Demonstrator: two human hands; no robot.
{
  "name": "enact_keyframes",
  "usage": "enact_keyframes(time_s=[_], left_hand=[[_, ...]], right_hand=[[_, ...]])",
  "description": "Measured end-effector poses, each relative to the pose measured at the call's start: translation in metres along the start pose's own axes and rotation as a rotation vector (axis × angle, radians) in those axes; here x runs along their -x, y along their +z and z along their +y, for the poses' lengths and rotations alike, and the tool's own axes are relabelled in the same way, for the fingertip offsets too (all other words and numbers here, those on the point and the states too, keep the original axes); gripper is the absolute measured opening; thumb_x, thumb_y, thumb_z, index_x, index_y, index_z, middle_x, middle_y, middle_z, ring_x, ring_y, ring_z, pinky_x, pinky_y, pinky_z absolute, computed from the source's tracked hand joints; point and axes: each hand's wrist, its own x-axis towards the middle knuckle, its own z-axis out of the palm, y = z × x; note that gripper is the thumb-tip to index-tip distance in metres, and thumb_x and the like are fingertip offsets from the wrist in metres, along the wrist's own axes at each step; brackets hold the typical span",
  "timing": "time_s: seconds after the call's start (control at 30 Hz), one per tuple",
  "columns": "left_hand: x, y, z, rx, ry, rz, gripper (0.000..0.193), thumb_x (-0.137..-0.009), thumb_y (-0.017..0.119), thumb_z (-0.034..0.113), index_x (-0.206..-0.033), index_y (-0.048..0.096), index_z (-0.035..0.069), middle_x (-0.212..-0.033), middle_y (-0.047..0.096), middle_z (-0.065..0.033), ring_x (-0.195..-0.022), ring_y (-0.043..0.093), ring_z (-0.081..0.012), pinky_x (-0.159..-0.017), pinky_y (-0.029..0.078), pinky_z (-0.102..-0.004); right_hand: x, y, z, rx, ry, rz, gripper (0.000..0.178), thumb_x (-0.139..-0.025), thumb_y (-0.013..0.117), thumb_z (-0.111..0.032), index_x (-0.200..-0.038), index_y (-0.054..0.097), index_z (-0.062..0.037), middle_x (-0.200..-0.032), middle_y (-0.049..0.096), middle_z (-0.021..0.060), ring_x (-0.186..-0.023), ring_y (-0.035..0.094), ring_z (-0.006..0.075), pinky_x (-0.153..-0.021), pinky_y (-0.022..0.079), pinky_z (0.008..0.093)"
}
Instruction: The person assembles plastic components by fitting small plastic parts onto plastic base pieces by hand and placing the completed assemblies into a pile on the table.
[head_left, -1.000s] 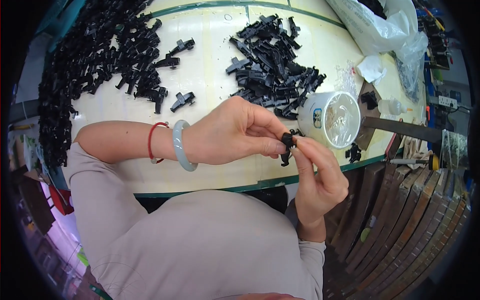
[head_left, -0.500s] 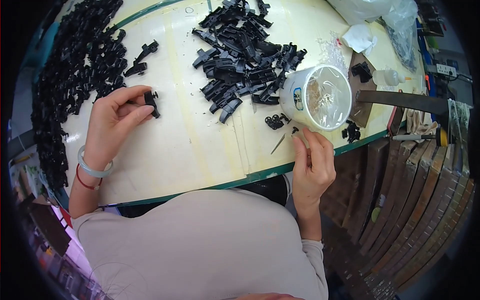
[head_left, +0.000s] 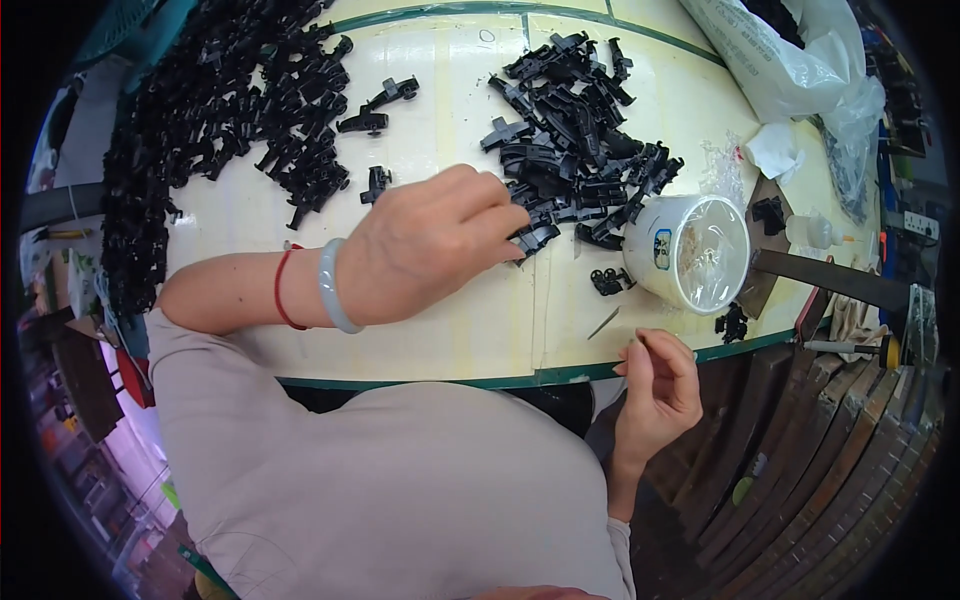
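Observation:
My left hand (head_left: 430,245) reaches across the pale yellow table (head_left: 450,335) to the near edge of a heap of black plastic parts (head_left: 585,150). Its fingertips pinch one black part (head_left: 535,238) at the heap's edge. A pale bangle (head_left: 330,285) and a red cord sit on that wrist. My right hand (head_left: 660,385) hovers just off the table's green front edge, thumb and fingers pinched together with nothing visible between them. A thin metal pin (head_left: 603,322) lies on the table in front of it.
A white cup (head_left: 690,255) covered with clear film stands right of the heap, with a small black piece (head_left: 607,281) beside it. A much larger heap of black parts (head_left: 220,120) fills the far left. A clear plastic bag (head_left: 790,60) lies far right. Wooden slats (head_left: 830,450) lie below the table.
My left hand has swung from the left pile across to the middle heap and closed on a part there. My right hand has drawn back from the pin to the table edge.

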Motion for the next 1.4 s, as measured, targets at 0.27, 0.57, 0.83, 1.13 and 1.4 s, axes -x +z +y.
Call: enact_keyframes(time_s=[0.27,0.57,0.83,1.13,1.4], left_hand=[[0.009,0.000,-0.003,0.115,-0.014,-0.169,0.029,-0.065,0.078,0.009,-0.091,0.064,0.004,-0.083,0.059,-0.0073,-0.074,0.059,-0.0219,-0.060,0.049,-0.0296],[0.034,-0.024,-0.028,-0.455,0.004,0.100,0.051,-0.067,0.076,0.024,-0.111,0.060,0.005,-0.119,0.056,-0.0106,-0.111,0.051,-0.0283,-0.095,0.038,-0.0456],[0.063,-0.040,-0.070,-0.528,-0.030,0.051,0.036,-0.079,0.067,0.018,-0.111,0.060,0.004,-0.128,0.053,-0.0106,-0.122,0.047,-0.0250,-0.107,0.031,-0.0466],[0.097,-0.099,-0.090,-0.576,0.240,-0.162,0.038,-0.086,0.060,0.023,-0.120,0.057,0.008,-0.126,0.055,-0.0075,-0.119,0.050,-0.0227,-0.106,0.034,-0.0414],[0.091,-0.120,-0.098,-0.645,0.344,-0.333,0.044,-0.085,0.058,0.031,-0.124,0.055,0.012,-0.131,0.052,-0.0067,-0.124,0.046,-0.0221,-0.108,0.033,-0.0415]], right_hand=[[-0.006,-0.012,-0.003,-0.445,0.191,-0.157,0.020,-0.078,0.058,0.013,-0.097,0.060,0.0077,-0.099,0.059,0.0187,-0.071,0.065,0.0197,-0.063,0.056,0.0283],[-0.005,-0.015,0.002,-0.334,0.130,-0.245,0.016,-0.079,0.055,0.007,-0.094,0.058,0.0053,-0.091,0.056,0.0177,-0.055,0.056,0.0179,-0.049,0.049,0.0265],[-0.001,-0.020,0.017,-0.274,0.129,-0.286,0.018,-0.083,0.052,0.005,-0.100,0.059,0.0043,-0.094,0.057,0.0125,-0.058,0.053,0.0126,-0.049,0.046,0.0226],[-0.003,-0.003,0.004,-0.319,0.146,-0.229,0.015,-0.079,0.054,0.010,-0.093,0.058,0.0066,-0.090,0.056,0.0170,-0.056,0.057,0.0172,-0.051,0.051,0.0263],[-0.006,-0.006,0.006,-0.579,0.278,-0.248,0.017,-0.081,0.055,0.009,-0.097,0.059,0.0073,-0.095,0.059,0.0185,-0.067,0.064,0.0208,-0.061,0.056,0.0290]])
